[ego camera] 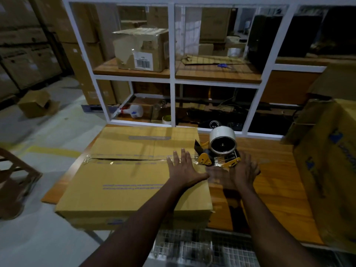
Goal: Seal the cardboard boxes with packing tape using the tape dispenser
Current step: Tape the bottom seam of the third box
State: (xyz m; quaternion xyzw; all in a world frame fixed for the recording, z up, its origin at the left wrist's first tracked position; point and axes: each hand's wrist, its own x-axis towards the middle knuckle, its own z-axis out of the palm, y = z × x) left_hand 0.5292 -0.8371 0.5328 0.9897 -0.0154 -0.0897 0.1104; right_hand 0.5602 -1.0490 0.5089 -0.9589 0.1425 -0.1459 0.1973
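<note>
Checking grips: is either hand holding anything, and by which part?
Nothing held: left hand flat on the box seam, right hand open, blurred, by the tape dispenser.

My left hand [185, 170] lies flat, fingers straight and spread, on top of the closed cardboard box [133, 176], at the right end of its centre seam. A strip of clear packing tape [123, 159] runs along that seam. The tape dispenser [217, 153], yellow and black with a white roll, sits at the box's right edge on the wooden table [277, 182]. My right hand [242, 174], blurred, fingers spread, is just beside the dispenser; contact cannot be determined. A second cardboard box [331, 170] stands at far right.
</note>
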